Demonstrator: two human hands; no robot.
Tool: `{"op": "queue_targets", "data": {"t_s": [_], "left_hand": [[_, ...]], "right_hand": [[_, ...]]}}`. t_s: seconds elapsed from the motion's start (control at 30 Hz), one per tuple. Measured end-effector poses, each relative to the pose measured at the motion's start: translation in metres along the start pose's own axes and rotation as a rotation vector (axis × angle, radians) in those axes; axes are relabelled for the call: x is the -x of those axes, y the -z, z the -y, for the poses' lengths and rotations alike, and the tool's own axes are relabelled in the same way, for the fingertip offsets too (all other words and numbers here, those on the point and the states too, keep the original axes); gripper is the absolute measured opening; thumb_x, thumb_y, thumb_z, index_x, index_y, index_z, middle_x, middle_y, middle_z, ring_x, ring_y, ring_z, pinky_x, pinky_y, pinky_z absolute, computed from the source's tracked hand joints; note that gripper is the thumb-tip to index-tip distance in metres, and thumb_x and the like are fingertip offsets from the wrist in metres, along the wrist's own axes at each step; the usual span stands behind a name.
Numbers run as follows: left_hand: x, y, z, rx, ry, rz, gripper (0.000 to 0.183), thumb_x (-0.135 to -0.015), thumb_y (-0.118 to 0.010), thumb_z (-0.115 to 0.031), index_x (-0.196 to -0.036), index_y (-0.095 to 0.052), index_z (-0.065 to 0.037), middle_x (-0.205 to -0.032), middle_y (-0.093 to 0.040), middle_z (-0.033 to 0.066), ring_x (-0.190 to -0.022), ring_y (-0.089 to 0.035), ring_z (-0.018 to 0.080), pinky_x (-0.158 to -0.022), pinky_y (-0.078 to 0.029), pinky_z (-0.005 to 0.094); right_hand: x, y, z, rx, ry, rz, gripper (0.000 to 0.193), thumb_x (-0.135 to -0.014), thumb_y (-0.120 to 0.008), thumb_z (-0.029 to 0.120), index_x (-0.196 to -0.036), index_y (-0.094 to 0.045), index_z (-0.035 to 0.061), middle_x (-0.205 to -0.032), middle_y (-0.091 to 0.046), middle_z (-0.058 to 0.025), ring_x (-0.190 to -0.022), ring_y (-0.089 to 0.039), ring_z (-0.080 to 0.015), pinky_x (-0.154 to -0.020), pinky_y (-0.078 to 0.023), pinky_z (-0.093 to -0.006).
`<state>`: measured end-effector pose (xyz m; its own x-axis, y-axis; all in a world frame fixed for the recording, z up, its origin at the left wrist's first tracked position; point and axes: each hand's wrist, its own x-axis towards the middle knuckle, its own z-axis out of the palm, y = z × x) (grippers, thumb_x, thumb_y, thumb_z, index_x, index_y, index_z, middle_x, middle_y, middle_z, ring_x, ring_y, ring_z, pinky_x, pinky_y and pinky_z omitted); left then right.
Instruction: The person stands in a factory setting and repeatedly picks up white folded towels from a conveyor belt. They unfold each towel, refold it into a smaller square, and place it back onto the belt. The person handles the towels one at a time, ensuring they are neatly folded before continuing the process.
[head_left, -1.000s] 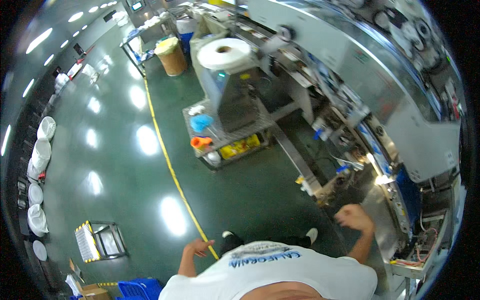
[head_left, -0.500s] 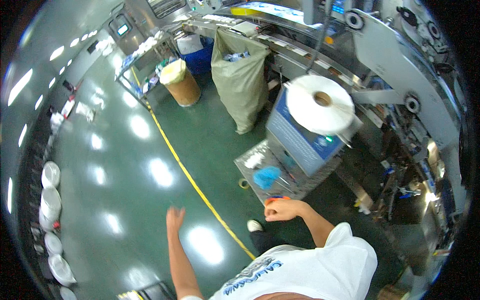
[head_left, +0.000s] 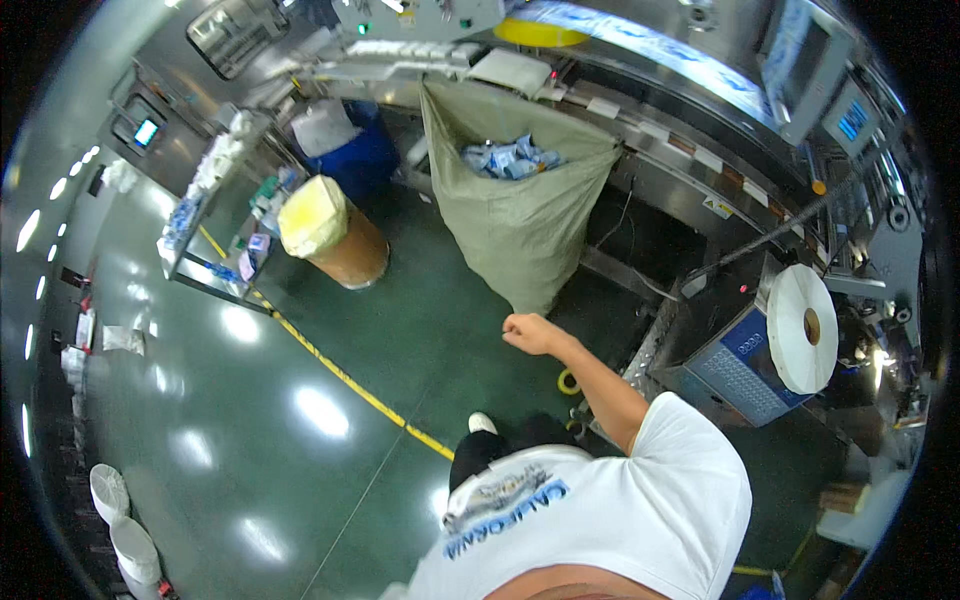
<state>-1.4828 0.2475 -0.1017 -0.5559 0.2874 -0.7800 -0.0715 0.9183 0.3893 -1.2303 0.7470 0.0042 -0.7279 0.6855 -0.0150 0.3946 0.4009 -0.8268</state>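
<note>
My right hand point(head_left: 530, 333) reaches forward in the middle of the view, its fingers curled in a loose fist. Nothing shows in it. It hangs over the floor, and in the picture it lies just below the foot of a tall grey-green sack point(head_left: 510, 225). Crumpled blue-and-white wrappers point(head_left: 512, 158) fill the sack's open top. No contact between hand and sack can be made out. My left hand is out of view.
Left of the sack stand a brown drum point(head_left: 350, 250) with a yellowish liner, a blue bin point(head_left: 365, 150) and a metal rack point(head_left: 205, 215). A conveyor point(head_left: 650, 130) runs behind. To the right is a blue-and-grey machine box point(head_left: 745, 365) with a white roll point(head_left: 790, 330). A yellow line point(head_left: 350, 383) crosses the green floor point(head_left: 300, 350).
The sack, drum and rack now appear larger and closer; the roll and its machine have shifted right. My left hand has left the view. My right hand no longer appears beside the low table.
</note>
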Motion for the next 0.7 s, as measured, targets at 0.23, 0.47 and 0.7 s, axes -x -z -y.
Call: {"op": "queue_targets", "data": {"t_s": [0.23,0.47,0.7], "left_hand": [[-0.301,0.331,-0.394,0.039,-0.571,-0.398,0.033,-0.102,-0.065,-0.039,-0.095,-0.065,-0.008,-0.084,-0.062,0.0037,-0.074,-0.057,0.0176,-0.066,-0.048,0.0381],[-0.486,0.344,-0.703,0.241,-0.515,-0.119,0.039,-0.101,-0.071,-0.037,-0.118,-0.065,-0.003,-0.099,-0.066,0.0052,-0.085,-0.058,0.0131,-0.076,-0.048,0.0288],[-0.657,0.399,-0.802,0.048,-0.113,-0.178,0.073,-0.096,-0.069,-0.050,-0.141,-0.057,0.006,-0.139,-0.062,0.0198,-0.130,-0.056,0.0364,-0.107,-0.045,0.0533]], "right_hand": [[-0.155,-0.001,-0.015,-0.246,-0.514,0.400,0.031,-0.100,-0.066,0.028,-0.110,-0.074,-0.0003,-0.096,-0.078,-0.0118,-0.081,-0.074,-0.0203,-0.073,-0.059,-0.0379],[-0.442,0.001,-0.050,0.233,-0.229,0.103,0.026,-0.097,-0.066,0.027,-0.109,-0.071,0.0036,-0.101,-0.076,-0.0167,-0.093,-0.072,-0.0343,-0.081,-0.055,-0.0475],[-0.643,0.021,0.005,-0.023,-0.404,0.040,0.030,-0.099,-0.065,0.032,-0.107,-0.071,0.0042,-0.093,-0.074,-0.0145,-0.088,-0.071,-0.0333,-0.080,-0.054,-0.0470]]}}
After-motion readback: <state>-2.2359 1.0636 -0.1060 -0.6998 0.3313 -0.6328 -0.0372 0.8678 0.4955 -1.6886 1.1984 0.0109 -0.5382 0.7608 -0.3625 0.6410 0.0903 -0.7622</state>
